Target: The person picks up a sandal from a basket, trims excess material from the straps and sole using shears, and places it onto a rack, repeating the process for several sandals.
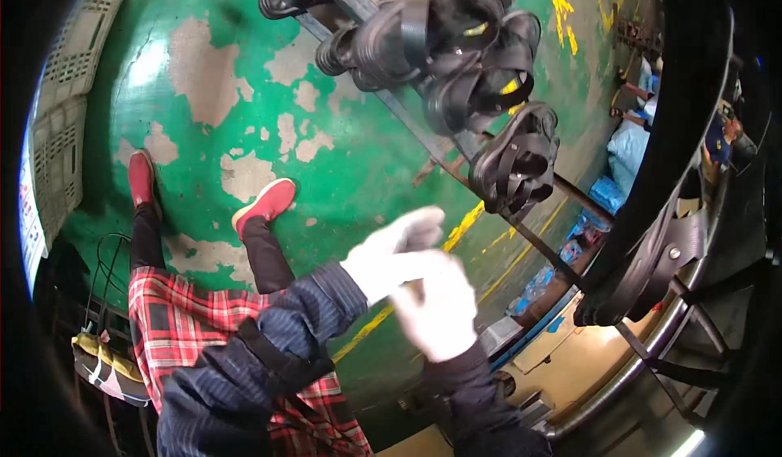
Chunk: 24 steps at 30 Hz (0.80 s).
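My left hand (395, 249) wears a white glove and reaches toward the upper right, its fingers stretched out and holding nothing that I can see. Across its palm side lies my right hand (438, 310), also in a white glove, touching it. Motion smears the right fingers, and where they overlap the left hand their grip is hidden. Just beyond both hands, black strappy sandals (517, 160) sit on a metal rack (407, 119), apart from the gloves. More black sandals (476, 90) are bunched farther up the same rack.
Another black sandal (643, 274) rests on a rack at the right, near a curved metal rail (599, 404). Pale plastic crates (61, 147) stand at the left. Blue plastic bags (627, 147) lie at the far right. A basket-like holder (110, 367) is beside my lap.
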{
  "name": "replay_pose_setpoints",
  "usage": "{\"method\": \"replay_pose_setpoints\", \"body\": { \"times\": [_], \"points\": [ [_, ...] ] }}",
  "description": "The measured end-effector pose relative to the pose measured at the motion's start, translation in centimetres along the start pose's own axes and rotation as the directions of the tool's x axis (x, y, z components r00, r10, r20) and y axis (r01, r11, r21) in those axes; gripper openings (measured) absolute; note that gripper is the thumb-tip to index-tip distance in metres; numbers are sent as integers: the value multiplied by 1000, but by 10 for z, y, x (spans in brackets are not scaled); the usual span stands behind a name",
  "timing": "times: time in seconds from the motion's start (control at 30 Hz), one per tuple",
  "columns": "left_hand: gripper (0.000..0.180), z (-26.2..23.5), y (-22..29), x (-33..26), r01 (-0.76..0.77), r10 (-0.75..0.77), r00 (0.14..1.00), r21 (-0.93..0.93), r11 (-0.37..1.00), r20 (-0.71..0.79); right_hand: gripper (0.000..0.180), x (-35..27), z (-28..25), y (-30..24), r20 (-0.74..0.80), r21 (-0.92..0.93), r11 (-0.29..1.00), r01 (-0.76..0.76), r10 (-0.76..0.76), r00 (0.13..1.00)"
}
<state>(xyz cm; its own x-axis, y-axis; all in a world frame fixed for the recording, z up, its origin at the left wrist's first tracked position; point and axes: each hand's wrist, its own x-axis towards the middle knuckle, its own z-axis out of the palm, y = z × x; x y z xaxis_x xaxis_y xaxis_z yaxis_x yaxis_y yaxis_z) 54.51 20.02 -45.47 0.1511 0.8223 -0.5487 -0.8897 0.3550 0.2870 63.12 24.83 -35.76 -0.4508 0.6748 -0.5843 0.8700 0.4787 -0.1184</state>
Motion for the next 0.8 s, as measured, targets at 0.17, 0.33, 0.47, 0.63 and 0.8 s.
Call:
{"method": "replay_pose_setpoints", "body": {
  "times": [0.17,0.33,0.47,0.63,0.8],
  "points": [
    [48,-25,-63,-18,16,-56,998,-706,708,-34,32,-10,-16,80,-59,575,809,121,-107,993],
    [40,-32,-77,-61,32,-140,983,-630,776,-122,51,96,-36,273,-60,860,417,-293,655,754],
    [42,-49,-128,-109,65,-300,923,-672,737,-239,31,163,1,266,315,944,-299,-137,701,640],
    [43,-36,-151,-150,243,-433,887,-639,730,-159,28,138,-12,330,-159,965,262,14,543,824],
    [41,-24,-158,-161,473,-551,826,-382,794,-121,27,104,-67,431,-383,775,611,163,248,890]
  ]
}}
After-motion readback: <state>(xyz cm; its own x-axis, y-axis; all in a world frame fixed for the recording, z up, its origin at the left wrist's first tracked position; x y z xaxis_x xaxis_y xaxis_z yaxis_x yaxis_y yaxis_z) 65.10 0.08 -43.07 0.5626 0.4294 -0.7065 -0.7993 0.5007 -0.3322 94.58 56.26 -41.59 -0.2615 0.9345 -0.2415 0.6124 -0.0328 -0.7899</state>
